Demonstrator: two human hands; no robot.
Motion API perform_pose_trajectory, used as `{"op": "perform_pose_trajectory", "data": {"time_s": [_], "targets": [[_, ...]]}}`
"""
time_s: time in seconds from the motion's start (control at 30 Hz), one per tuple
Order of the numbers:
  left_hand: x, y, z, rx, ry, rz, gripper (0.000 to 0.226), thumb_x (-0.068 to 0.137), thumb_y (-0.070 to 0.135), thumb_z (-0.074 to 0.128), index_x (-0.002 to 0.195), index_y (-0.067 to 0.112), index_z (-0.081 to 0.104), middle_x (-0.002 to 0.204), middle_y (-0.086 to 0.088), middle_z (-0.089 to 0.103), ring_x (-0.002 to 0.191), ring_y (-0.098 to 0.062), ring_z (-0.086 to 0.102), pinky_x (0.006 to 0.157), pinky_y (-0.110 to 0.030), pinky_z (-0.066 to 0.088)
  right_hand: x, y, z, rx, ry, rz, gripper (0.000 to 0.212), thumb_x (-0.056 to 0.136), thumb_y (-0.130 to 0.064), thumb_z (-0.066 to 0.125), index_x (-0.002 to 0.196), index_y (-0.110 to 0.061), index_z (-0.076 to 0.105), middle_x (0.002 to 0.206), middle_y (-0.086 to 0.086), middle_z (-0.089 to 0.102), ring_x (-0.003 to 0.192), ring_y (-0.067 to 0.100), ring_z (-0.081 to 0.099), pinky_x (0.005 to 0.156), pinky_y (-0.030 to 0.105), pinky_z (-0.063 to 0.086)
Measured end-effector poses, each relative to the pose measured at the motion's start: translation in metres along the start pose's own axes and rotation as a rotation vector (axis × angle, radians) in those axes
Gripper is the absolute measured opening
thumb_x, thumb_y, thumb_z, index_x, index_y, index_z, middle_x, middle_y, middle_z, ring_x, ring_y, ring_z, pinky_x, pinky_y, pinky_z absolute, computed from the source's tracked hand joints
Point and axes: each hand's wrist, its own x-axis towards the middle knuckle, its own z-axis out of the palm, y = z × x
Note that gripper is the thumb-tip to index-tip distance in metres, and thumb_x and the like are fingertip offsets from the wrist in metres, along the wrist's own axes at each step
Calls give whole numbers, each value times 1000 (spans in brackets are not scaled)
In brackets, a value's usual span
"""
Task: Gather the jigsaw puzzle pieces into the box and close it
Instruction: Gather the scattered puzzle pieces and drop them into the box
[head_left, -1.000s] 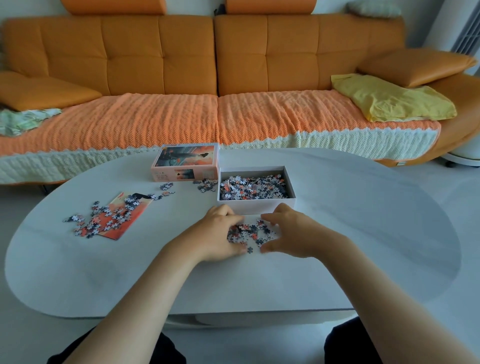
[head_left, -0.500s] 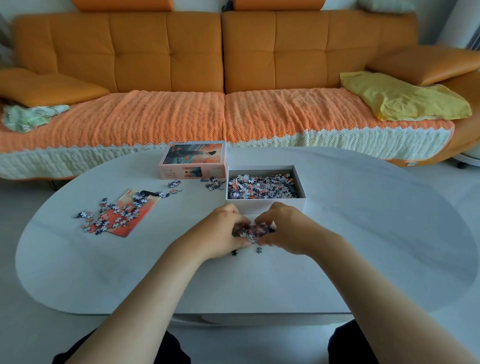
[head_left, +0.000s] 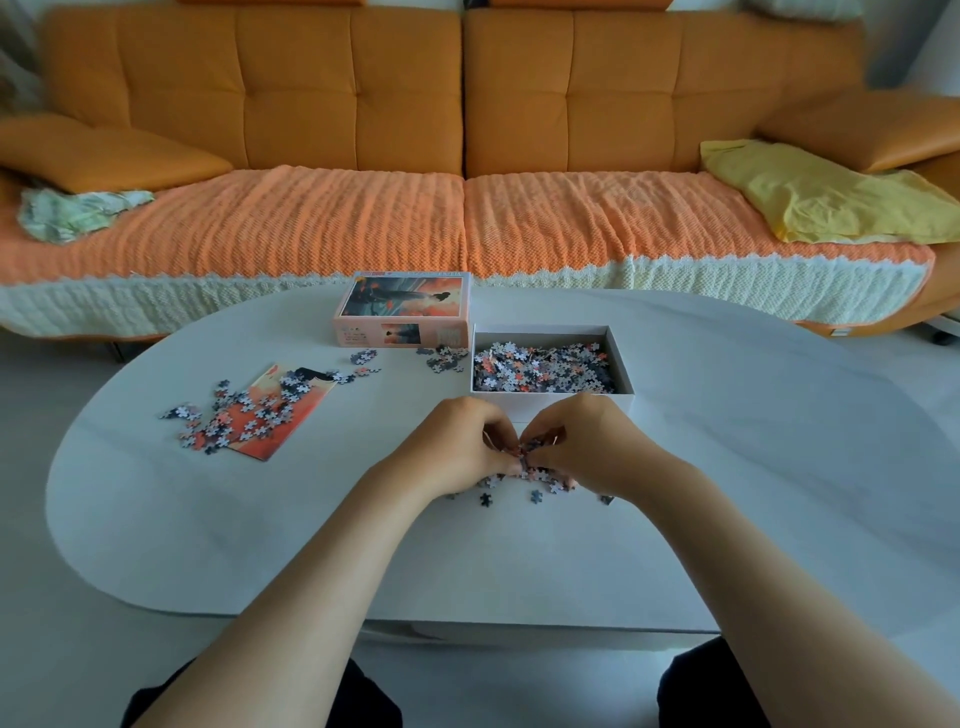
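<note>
left hand (head_left: 457, 447) + right hand (head_left: 584, 441): cupping puzzle pieces (head_left: 530, 470) | open box (head_left: 550, 402) just beyond

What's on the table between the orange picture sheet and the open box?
In the head view, small clusters of loose pieces lie between sheet and box, in front of the lid; the rest is bare table.

A white, rounded surface (head_left: 727, 493) is seen, with an open white box (head_left: 622, 358), partly filled with puzzle pieces, set near its middle. The printed lid (head_left: 402, 312) is laid just beside the box's far left corner. A picture card (head_left: 270, 441), strewn with loose pieces (head_left: 223, 431), is placed well to the left. Small clusters (head_left: 447, 359) are scattered between card and box. A heap of pieces (head_left: 537, 474) is found just before the box, a few strays (head_left: 485, 500) beside it.
</note>
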Motion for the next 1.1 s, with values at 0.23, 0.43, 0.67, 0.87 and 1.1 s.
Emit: {"op": "perform_pose_trajectory", "data": {"time_s": [0.23,0.43,0.67,0.87,1.1], "targets": [[10,8,-11,-129,80,21,18,74,13,82,76,27,71,74,10,70,70,-6,65,60,-21,51,8,0,-14,148,66,2,13,79,-17,77,88,-26,77,67,-8,69,51,6,64,57,20,55],[32,19,-22,-265,298,106,20,77,11,80,78,28,70,76,12,70,69,3,62,64,-11,47,25,4,-30,31,392,-73,12,79,-30,76,89,-36,75,69,-24,59,69,0,56,61,19,41],[51,15,-11,-108,275,108,34,87,16,72,120,22,67,108,11,66,99,-4,59,90,-22,45,44,20,-23,-18,353,30,28,80,-39,73,108,-37,71,90,-16,68,86,9,61,75,29,52],[42,10,-16,33,299,225,26,88,23,70,114,26,68,109,12,61,98,-4,53,84,-19,39,38,19,-28,8,414,-48,20,82,-27,75,102,-31,74,88,-15,63,75,5,55,71,22,46],[2,-1,-33,107,110,176,19,81,25,76,96,31,66,92,15,57,73,-3,55,69,-24,45,14,3,-13,-46,178,-275,18,84,-20,72,99,-29,75,87,-22,64,69,-6,57,69,9,41]]}}
